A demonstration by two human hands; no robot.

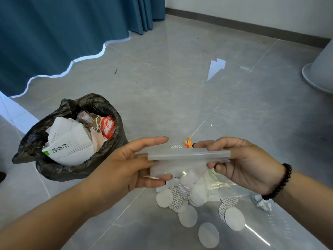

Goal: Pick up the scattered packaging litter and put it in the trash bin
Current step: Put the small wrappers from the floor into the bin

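Note:
A clear plastic zip bag (187, 157) hangs between both hands above the floor. My left hand (129, 165) pinches its left end between thumb and fingers. My right hand (246, 165) grips its right end, fingers curled round the zip strip. Several white round seal discs (188, 216) and a crumpled clear wrapper (216, 186) lie on the floor below the bag. A small orange wrapper (187, 142) shows just behind the bag. The trash bin (54, 170), lined with a black bag, stands to the left, holding paper cups and wrappers.
A crumpled white paper scrap (263, 203) lies by my right wrist. Blue curtains (54, 33) hang at the back left. A white rounded base (319, 73) stands at the right edge. Grey glossy floor tiles (171, 78) stretch ahead.

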